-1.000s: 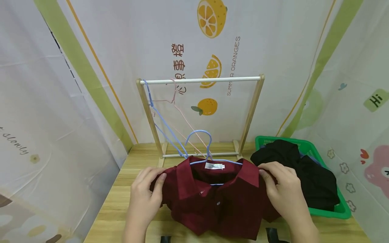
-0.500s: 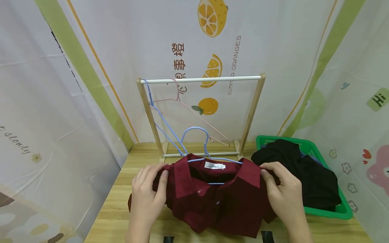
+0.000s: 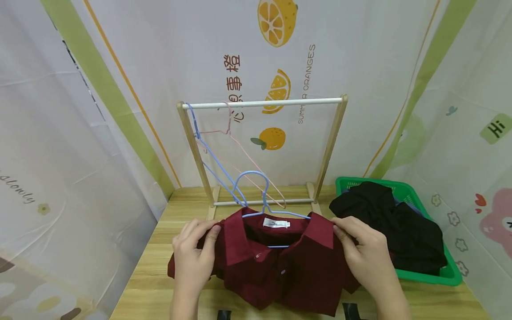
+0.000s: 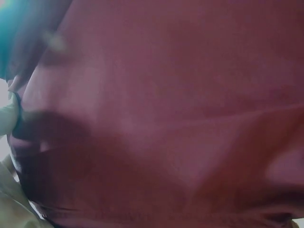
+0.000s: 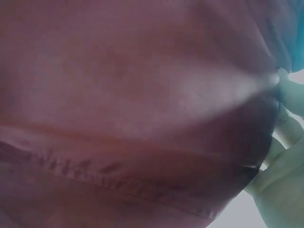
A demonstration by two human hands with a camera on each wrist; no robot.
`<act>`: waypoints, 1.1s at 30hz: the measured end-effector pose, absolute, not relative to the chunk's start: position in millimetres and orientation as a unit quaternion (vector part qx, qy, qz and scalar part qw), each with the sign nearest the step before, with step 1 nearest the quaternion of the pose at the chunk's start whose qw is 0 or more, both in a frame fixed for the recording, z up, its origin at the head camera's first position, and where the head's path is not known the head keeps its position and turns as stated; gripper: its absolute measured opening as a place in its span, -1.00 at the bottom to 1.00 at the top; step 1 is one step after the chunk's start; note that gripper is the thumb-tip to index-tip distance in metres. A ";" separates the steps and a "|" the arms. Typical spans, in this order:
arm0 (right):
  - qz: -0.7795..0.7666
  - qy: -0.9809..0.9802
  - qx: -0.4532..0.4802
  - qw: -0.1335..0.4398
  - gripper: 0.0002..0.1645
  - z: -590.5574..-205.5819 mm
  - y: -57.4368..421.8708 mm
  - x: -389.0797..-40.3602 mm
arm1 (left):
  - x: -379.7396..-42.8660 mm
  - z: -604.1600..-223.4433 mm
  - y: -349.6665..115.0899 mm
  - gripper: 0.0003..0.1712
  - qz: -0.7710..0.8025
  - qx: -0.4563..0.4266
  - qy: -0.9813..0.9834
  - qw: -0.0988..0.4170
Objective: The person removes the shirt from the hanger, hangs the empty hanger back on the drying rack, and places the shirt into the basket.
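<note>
A dark red collared shirt (image 3: 304,275) with a white neck label is held up over the table by both hands. Inside its neck sits a light blue hanger (image 3: 265,195), its hook rising above the collar. My left hand (image 3: 196,249) pinches the shirt's shoulder at the left, thumb in front. At the opposite shoulder, my right hand (image 3: 362,249) pinches the cloth between thumb and fingers. Red shirt cloth (image 4: 156,95) fills most of the left wrist view. In the right wrist view, fingers (image 5: 289,95) grip the cloth's edge.
Behind the shirt stands a wooden rack (image 3: 334,142) with a white top bar (image 3: 296,102). A blue hanger (image 3: 214,155) and a pink hanger (image 3: 256,166) hang at its left. On the right, a green basket (image 3: 436,281) holds black clothing (image 3: 384,231).
The shirt and hanger have shifted slightly left, and the hook has tilted leftward. The pink hanger on the rack has swung right and partly back. Both hands keep their pinch.
</note>
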State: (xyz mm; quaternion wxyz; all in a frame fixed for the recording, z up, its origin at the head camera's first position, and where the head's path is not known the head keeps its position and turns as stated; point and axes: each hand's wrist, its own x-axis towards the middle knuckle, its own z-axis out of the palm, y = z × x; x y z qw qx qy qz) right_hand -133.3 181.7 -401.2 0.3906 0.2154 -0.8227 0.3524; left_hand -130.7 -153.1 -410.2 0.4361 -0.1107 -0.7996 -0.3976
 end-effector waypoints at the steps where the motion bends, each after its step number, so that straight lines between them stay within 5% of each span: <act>1: 0.348 -0.822 0.223 0.392 -0.53 -401.3 181.2 -133.4 | -131.2 -410.8 -152.6 -0.92 -0.400 -0.114 -0.798 0.437; 12: 0.329 -0.823 0.254 0.387 -0.53 -396.3 165.4 -134.3 | -137.6 -415.8 -151.8 -0.75 -0.443 -0.155 -0.772 0.428; 22: 0.332 -0.830 0.265 0.362 -0.55 -398.2 150.0 -132.7 | -137.6 -418.5 -145.9 -0.80 -0.460 -0.154 -0.774 0.407; 29: 0.386 -0.827 0.291 0.288 -0.39 -398.4 153.0 -129.2 | -138.0 -422.9 -144.7 -0.89 -0.457 -0.125 -0.778 0.413; 33: 0.380 -0.826 0.286 0.302 -0.41 -394.6 160.3 -130.7 | -138.2 -423.9 -145.3 -0.94 -0.463 -0.122 -0.778 0.407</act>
